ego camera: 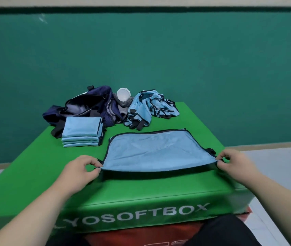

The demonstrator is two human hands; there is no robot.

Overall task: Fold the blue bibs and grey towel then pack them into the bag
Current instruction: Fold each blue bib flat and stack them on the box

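Note:
A light blue bib (157, 151) with dark trim lies spread on the green soft box (141, 190). My left hand (81, 170) pinches its near left corner and my right hand (233, 161) pinches its near right corner, lifting the near edge slightly off the box. A stack of folded blue bibs (82, 131) sits at the left. A heap of unfolded blue bibs (150, 108) lies at the back right. The open navy bag (88, 105) sits at the back left. A bit of grey towel (123, 103) shows between the bag and the heap.
A white round cup or lid (123, 94) rests on the grey towel behind the bag. A green wall rises behind the box. Pale floor lies to both sides, and a red block shows under the box near my dark-clad legs.

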